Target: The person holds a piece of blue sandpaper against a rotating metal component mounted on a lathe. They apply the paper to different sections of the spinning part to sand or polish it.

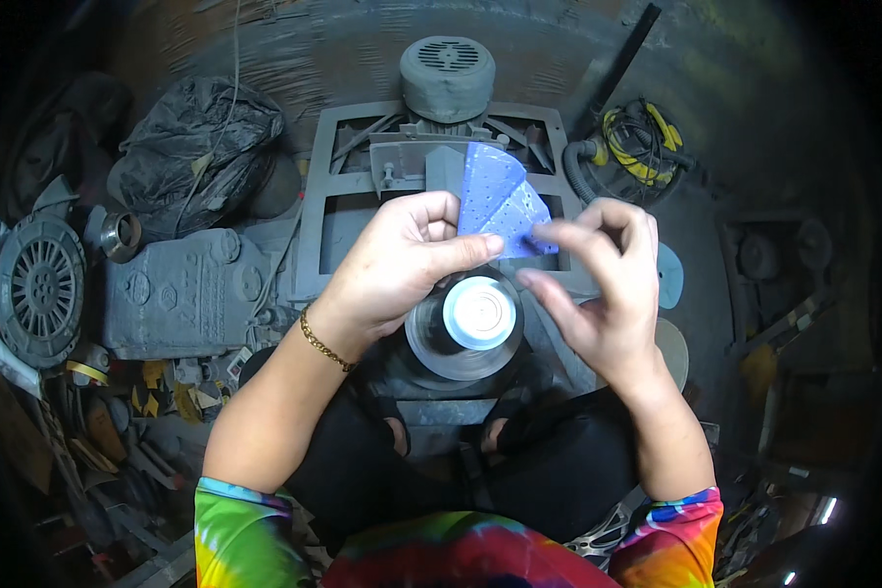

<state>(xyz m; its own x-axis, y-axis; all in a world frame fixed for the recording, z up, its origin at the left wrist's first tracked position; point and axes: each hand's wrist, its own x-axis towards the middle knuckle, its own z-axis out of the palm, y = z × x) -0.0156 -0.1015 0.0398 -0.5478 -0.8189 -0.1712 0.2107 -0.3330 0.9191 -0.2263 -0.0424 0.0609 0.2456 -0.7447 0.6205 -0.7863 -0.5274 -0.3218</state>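
My left hand pinches a folded blue sanding disc between thumb and fingers. The disc is fan-shaped, dotted with small holes and creased into overlapping wedges. Close to its lower right edge is my right hand, with thumb and index finger apart. Its fingertips are slightly blurred, and whether one touches the disc I cannot tell. Below both hands, a white round-topped piece sits over a grey circular plate between my knees.
Ahead stands a dusty metal frame carrying a motor. A yellow-and-black vacuum with a hose is at the far right. Leftward are a black plastic bag, a grey casing, a finned round machine and scattered scraps.
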